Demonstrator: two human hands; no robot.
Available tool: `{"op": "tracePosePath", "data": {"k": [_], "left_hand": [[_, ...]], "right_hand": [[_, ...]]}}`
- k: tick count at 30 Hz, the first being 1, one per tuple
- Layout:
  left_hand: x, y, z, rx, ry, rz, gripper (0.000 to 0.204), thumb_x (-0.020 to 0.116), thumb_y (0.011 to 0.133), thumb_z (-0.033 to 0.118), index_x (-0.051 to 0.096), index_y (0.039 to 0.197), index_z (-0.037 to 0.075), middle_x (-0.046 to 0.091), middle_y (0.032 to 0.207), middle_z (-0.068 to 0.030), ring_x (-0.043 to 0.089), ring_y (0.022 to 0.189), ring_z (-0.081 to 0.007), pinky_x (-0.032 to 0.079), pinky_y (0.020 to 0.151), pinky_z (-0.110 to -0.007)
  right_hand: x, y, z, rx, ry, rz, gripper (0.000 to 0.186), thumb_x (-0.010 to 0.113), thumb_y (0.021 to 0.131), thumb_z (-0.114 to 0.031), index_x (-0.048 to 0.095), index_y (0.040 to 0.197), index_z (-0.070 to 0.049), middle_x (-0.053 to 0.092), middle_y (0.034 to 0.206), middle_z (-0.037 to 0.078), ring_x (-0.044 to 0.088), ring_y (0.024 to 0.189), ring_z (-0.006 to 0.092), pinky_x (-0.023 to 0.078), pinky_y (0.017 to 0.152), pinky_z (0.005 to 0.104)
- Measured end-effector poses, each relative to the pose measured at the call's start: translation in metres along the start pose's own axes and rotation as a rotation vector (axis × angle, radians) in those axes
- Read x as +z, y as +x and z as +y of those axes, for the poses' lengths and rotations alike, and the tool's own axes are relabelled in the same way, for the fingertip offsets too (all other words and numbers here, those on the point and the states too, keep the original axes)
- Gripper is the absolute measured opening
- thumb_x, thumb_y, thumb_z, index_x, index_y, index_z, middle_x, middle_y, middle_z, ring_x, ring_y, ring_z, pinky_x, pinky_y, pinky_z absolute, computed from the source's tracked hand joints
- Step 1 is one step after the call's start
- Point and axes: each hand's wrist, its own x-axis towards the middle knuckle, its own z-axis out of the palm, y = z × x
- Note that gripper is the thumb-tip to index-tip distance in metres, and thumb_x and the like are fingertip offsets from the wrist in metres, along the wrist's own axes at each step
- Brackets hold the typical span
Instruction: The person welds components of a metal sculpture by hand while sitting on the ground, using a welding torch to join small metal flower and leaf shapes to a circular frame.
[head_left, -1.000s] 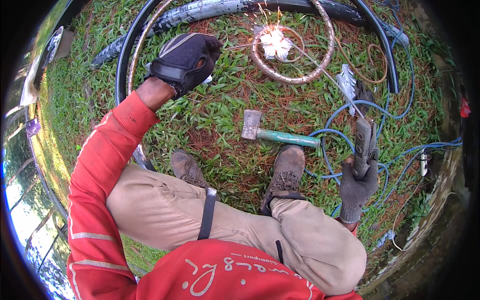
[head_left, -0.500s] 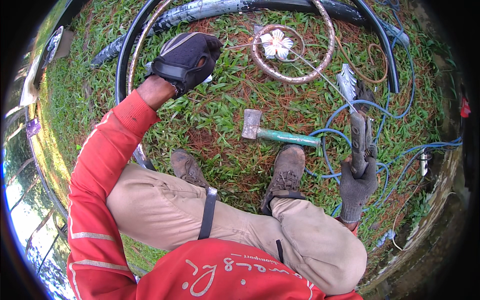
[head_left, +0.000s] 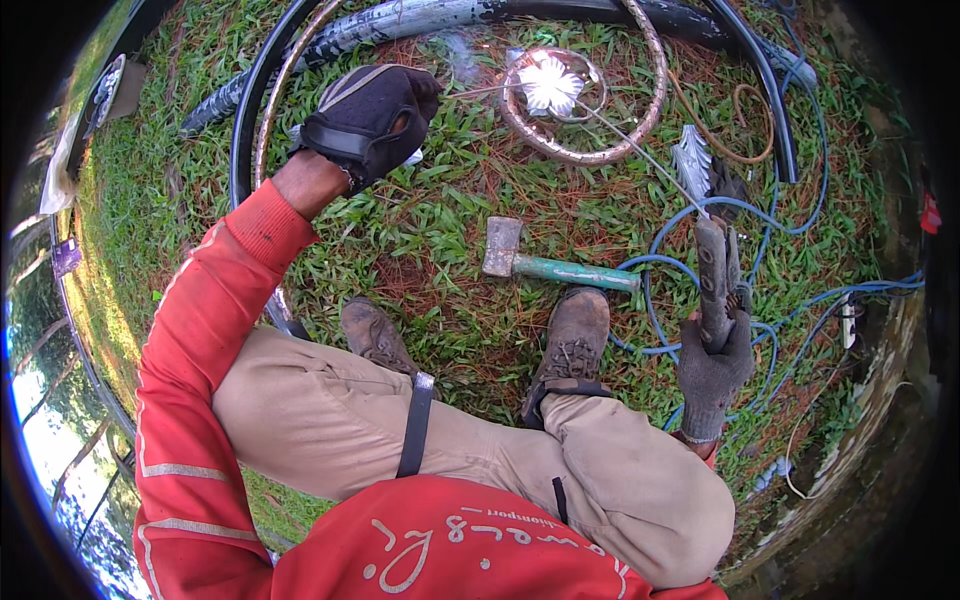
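Note:
My left hand (head_left: 365, 125), in a black glove, is closed on a thin metal rod (head_left: 470, 92) that reaches rightward to a white metal flower (head_left: 550, 86). The flower lies within a small coiled ring of patterned metal bar (head_left: 525, 135), with a bright glow at its upper edge. My right hand (head_left: 715, 370), in a grey knit glove, grips a worn welding electrode holder (head_left: 714, 280). Its long electrode (head_left: 640, 146) runs up-left to the flower; its tip is lost behind petals or glare. A hammer (head_left: 580, 274) with a green handle lies on the grass between my hands.
A long mottled pipe (head_left: 410, 25) crosses behind the ring. Black curved bars (head_left: 770, 110) frame it. Silver metal leaves (head_left: 692, 160), blue hoses (head_left: 790, 228) and a tan cable (head_left: 750, 155) lie at right. My boots (head_left: 575, 340) are below the hammer; a weathered edge (head_left: 870, 430) curves along the right.
Sparks flew from the flower a second ago and stopped half a second ago; now a glow and pale smoke show there. The electrode holder has edged slightly forward. My left hand has barely moved.

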Motion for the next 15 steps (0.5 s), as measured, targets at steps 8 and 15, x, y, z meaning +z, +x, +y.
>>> {"op": "tracePosePath", "data": {"k": [8, 15], "left_hand": [[-0.012, -0.001, -0.018, 0.083, -0.108, 0.119, 0.030, 0.071, 0.109, 0.022, 0.080, 0.122, -0.003, 0.084, 0.104, -0.0209, 0.083, 0.098, -0.0301, 0.062, 0.090, -0.042], [-0.022, -0.006, -0.027, -0.002, -0.119, 0.108, 0.027, 0.071, 0.108, 0.021, 0.082, 0.122, 0.000, 0.083, 0.096, -0.0203, 0.081, 0.087, -0.0259, 0.061, 0.082, -0.043]], "right_hand": [[-0.003, 0.001, -0.012, 0.034, 0.118, 0.117, 0.031, 0.093, 0.093, -0.011, 0.074, 0.117, -0.005, 0.073, 0.089, 0.002, 0.063, 0.078, 0.0108, 0.052, 0.071, 0.0321], [-0.003, 0.005, -0.004, 0.061, 0.140, 0.157, 0.027, 0.092, 0.095, -0.010, 0.072, 0.113, -0.005, 0.073, 0.090, 0.002, 0.064, 0.078, 0.0092, 0.054, 0.073, 0.0306]]}}
